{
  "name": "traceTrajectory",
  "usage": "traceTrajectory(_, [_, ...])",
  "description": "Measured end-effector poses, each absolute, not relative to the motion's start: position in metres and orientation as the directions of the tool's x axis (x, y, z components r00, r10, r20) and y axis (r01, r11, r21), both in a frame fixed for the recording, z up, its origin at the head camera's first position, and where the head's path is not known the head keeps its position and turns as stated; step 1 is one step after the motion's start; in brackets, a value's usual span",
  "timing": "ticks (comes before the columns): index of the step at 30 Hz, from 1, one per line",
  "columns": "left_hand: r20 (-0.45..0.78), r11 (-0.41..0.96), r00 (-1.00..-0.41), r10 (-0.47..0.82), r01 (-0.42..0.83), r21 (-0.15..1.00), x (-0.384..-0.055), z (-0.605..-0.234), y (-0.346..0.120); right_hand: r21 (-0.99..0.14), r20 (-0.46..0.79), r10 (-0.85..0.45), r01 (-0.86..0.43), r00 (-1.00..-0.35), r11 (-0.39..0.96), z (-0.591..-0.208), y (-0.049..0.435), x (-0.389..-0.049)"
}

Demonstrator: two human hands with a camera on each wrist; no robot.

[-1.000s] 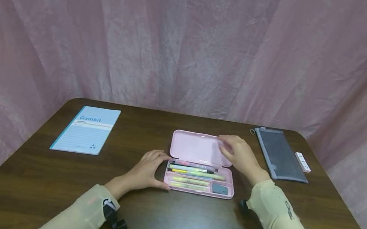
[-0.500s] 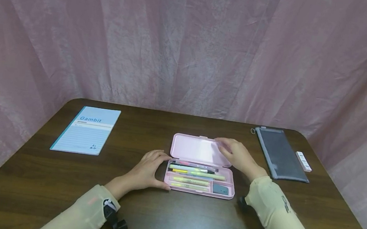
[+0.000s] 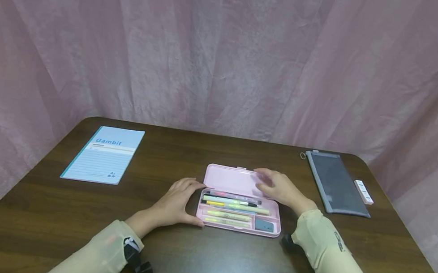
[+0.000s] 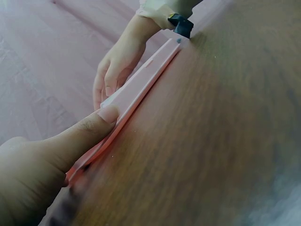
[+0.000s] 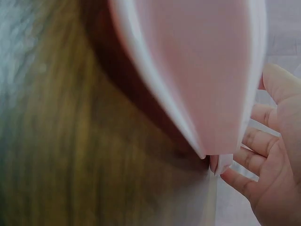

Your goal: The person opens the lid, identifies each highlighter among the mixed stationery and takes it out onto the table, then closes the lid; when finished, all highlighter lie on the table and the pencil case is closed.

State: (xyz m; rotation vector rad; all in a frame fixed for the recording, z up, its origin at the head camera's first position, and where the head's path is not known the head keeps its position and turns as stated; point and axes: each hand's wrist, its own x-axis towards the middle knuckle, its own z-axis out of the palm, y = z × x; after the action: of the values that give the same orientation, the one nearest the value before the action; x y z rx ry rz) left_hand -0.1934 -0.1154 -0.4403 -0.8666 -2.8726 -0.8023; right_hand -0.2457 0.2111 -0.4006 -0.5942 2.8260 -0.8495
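Observation:
A pink pencil case [image 3: 236, 230] lies with its lid [image 3: 230, 179] tilted back at the middle of the table. Several pens and highlighters [image 3: 235, 208] fill its long compartments, and a blue-grey block [image 3: 264, 225] sits in the small front-right one. My left hand [image 3: 177, 201] grips the case's left end, thumb at the front corner and fingers at the back. In the left wrist view, that thumb [image 4: 91, 129] presses the case's edge. My right hand [image 3: 282, 188] holds the lid's right side, thumb inside and other fingers partly hidden behind it.
To the left lies a pale blue notebook [image 3: 102, 157]. At the right are a grey zip pouch [image 3: 337, 183] and a small white box [image 3: 363, 192] beside it. A pink curtain [image 3: 228, 56] hangs behind the dark wooden table [image 3: 228, 268].
The lid's far edge has sunk lower in the head view as it leans further back. My right hand has moved down with it; the left hand has stayed at the case.

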Motion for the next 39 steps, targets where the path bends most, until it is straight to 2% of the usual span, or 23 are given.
traceTrajectory(14, [0.22, 0.669, -0.776, 0.591, 0.623, 0.404, -0.193, -0.435, -0.115, -0.539, -0.02, -0.407, -0.333, -0.913, 0.774, -0.401, 0.212, -0.246])
traceTrajectory(21, [0.208, 0.681, -0.771, 0.602, 0.632, 0.371, -0.195, -0.435, -0.115, -0.517, 0.008, -0.382, -0.331, -0.924, 0.79, -0.4, 0.212, -0.243])
traceTrajectory(25, [0.207, 0.678, -0.768, 0.606, 0.635, 0.369, -0.196, -0.437, -0.116, -0.487, 0.06, -0.377, -0.356, -0.924, 0.797, -0.395, 0.212, -0.239])
traceTrajectory(31, [0.205, 0.677, -0.76, 0.617, 0.645, 0.353, -0.196, -0.437, -0.117, -0.427, 0.231, -0.41, -0.471, -0.882, 0.772, -0.383, 0.212, -0.229])
traceTrajectory(39, [0.219, 0.661, -0.746, 0.629, 0.662, 0.353, -0.193, -0.435, -0.116, -0.417, 0.241, -0.387, -0.455, -0.89, 0.787, -0.37, 0.214, -0.206])
